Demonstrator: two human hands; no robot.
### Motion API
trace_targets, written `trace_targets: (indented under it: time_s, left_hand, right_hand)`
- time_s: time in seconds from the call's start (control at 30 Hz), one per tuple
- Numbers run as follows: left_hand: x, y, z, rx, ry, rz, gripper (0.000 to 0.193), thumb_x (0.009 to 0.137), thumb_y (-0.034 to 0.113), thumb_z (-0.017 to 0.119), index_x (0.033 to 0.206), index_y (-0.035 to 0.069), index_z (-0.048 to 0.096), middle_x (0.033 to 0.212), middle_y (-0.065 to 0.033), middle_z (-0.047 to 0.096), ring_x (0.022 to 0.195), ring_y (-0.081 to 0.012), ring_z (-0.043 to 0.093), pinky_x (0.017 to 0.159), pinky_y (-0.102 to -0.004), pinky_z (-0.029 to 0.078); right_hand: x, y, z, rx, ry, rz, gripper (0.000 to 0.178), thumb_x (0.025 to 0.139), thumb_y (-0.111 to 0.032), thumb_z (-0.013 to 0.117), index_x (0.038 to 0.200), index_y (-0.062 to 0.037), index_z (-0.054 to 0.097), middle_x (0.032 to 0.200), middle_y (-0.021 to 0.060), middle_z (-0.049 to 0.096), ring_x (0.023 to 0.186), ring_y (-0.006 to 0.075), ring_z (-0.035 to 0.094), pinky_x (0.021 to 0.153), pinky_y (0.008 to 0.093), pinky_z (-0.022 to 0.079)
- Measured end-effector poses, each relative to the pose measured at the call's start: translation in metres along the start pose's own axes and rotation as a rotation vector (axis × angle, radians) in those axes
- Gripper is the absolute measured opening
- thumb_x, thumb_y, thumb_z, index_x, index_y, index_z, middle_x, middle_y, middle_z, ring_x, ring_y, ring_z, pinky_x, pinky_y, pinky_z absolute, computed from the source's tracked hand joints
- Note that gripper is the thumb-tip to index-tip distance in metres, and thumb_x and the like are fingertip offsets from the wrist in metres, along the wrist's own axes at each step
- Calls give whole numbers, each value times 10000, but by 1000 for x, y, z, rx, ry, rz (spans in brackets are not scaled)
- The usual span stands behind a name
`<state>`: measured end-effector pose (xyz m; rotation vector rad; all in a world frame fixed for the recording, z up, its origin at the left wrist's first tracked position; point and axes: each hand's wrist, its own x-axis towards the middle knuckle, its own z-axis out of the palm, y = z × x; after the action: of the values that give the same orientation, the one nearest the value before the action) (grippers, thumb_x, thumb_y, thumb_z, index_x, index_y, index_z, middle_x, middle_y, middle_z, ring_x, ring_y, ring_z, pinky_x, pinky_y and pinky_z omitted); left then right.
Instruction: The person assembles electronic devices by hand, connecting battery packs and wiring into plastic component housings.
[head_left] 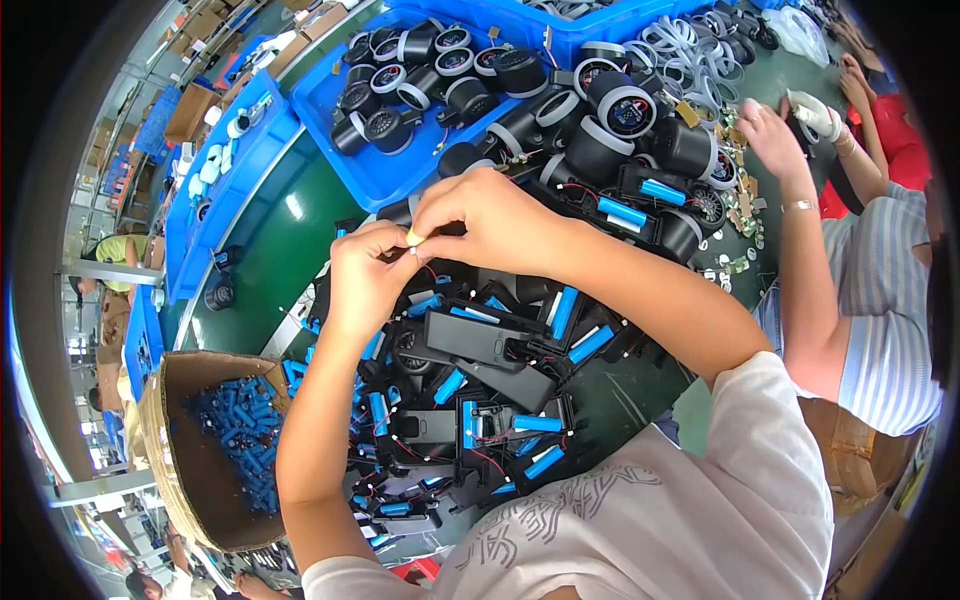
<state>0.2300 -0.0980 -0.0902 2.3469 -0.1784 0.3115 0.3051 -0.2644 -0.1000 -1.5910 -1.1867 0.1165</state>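
My left hand [365, 265] and my right hand [492, 222] meet above the pile, both closed in a pinch with the fingertips together. Between them shows a tiny yellow and white piece [413, 238], too small to name. Below lie black plastic housings [470, 338], several fitted with blue cylindrical battery cells [565, 312] and thin red and black wires. Just beyond my right hand are round black units with grey rings [600, 150]. My fingers partly hide what lies directly under them.
A blue tray [345, 165] of round black units stands at the back. At left, a cardboard box [165, 440] holds many blue cells. Grey rings [690, 60] heap at the far right. A co-worker in a striped top [885, 300] reaches over the green table [285, 225] from the right.
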Motion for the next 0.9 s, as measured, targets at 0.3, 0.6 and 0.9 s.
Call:
trace_targets:
  time_s: [0.3, 0.6, 0.9]
  left_hand:
    - [-3, -6, -3, -115, -94, 77, 117, 674, -60, 644, 762, -33, 571, 742, -66, 540, 633, -131, 534, 551, -245, 430]
    - [2, -12, -8, -691, -31, -142, 160, 861, -70, 453, 1016, -50, 487, 994, -121, 539, 975, -220, 583, 879, -341, 484]
    - [2, -21, 0, -759, 117, -205, 158, 814, -54, 570, 972, -54, 575, 951, -131, 613, 880, -186, 614, 815, -314, 526]
  right_hand:
    - [1, 0, 5, -251, 10, -261, 107, 699, -111, 665, 754, -103, 574, 862, 35, 522, 831, 239, 530, 732, 362, 385]
    - [6, 10, -6, 446, 192, 230, 64, 826, -98, 531, 816, -36, 539, 679, 11, 545, 732, 121, 568, 683, 270, 442]
    - [10, 19, 27, -213, 247, 45, 79, 784, -62, 588, 822, -24, 530, 740, 102, 578, 773, 268, 499, 718, 361, 403]
